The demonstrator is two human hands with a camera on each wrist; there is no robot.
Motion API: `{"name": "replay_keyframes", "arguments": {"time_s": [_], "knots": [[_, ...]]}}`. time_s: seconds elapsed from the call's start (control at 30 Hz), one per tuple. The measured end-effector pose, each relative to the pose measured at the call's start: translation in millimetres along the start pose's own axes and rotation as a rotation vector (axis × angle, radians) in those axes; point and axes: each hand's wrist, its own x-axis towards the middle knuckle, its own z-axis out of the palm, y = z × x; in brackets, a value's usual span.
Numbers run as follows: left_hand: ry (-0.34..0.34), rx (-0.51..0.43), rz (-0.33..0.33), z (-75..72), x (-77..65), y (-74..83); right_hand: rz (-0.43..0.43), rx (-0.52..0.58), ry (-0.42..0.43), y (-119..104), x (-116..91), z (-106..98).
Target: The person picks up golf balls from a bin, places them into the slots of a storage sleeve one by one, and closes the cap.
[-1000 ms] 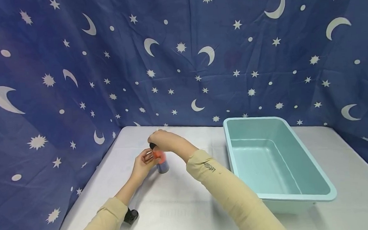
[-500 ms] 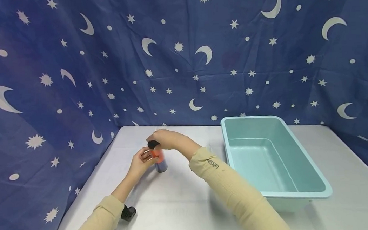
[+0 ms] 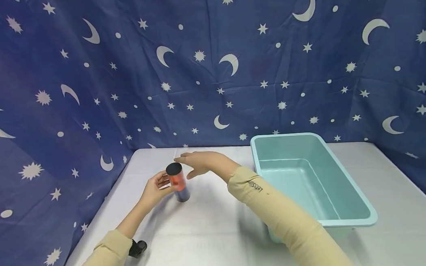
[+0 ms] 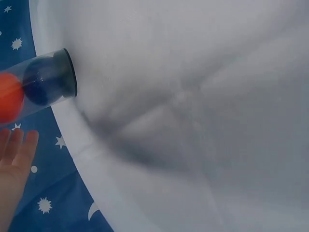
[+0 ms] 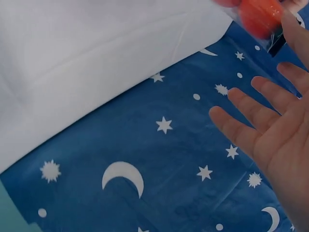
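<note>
A clear tube with a black cap (image 3: 180, 183) stands near the table's back left, leaning slightly. In the left wrist view an orange ball (image 4: 9, 98) and a dark blue ball (image 4: 43, 81) show through its wall. My left hand (image 3: 157, 190) grips the tube from the left, thumb in front and fingers behind. Just right of the black cap is my right hand (image 3: 199, 163), its fingers spread and holding nothing. In the right wrist view that hand (image 5: 275, 130) is apart from the tube (image 5: 263, 21). Whether the tube's base touches the table cannot be told.
A pale teal plastic basin (image 3: 351, 181) sits on the right of the white-covered table (image 3: 201, 247). A blue curtain (image 3: 180, 70) with moons and stars hangs behind and to the left. A black device (image 3: 137, 248) is at my left wrist.
My right hand has let go of the capped top of the tube and moved right, its fingers opening. The left hand keeps its grip. The head view has shifted slightly.
</note>
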Motion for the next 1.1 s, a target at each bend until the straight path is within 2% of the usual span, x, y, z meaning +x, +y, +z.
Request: {"name": "replay_keyframes", "arguments": {"time_s": [0.17,0.23,0.5,0.7,0.9,1.1], "knots": [[0.025,0.069,0.075,-6.4,-6.2,7.9,0.015,-0.035,-0.065,5.1,-8.1,-1.3],[0.041,0.124,0.108,-8.0,-8.8,12.9,0.024,-0.037,-0.089,6.3,-10.5,-0.1],[0.049,0.495,0.348,-12.7,-22.0,20.7,0.027,-0.019,-0.131,3.1,-17.4,5.5],[0.010,0.648,0.458,-18.9,-26.7,22.7,-0.004,-0.055,-0.103,1.1,-18.3,4.5],[-0.002,0.722,0.569,-22.9,-24.7,19.4,-0.028,-0.081,-0.090,-1.7,-15.6,5.6],[-0.026,0.703,0.573,-19.0,-23.6,7.5,-0.020,-0.217,-0.062,-9.2,-8.8,5.6]]}}
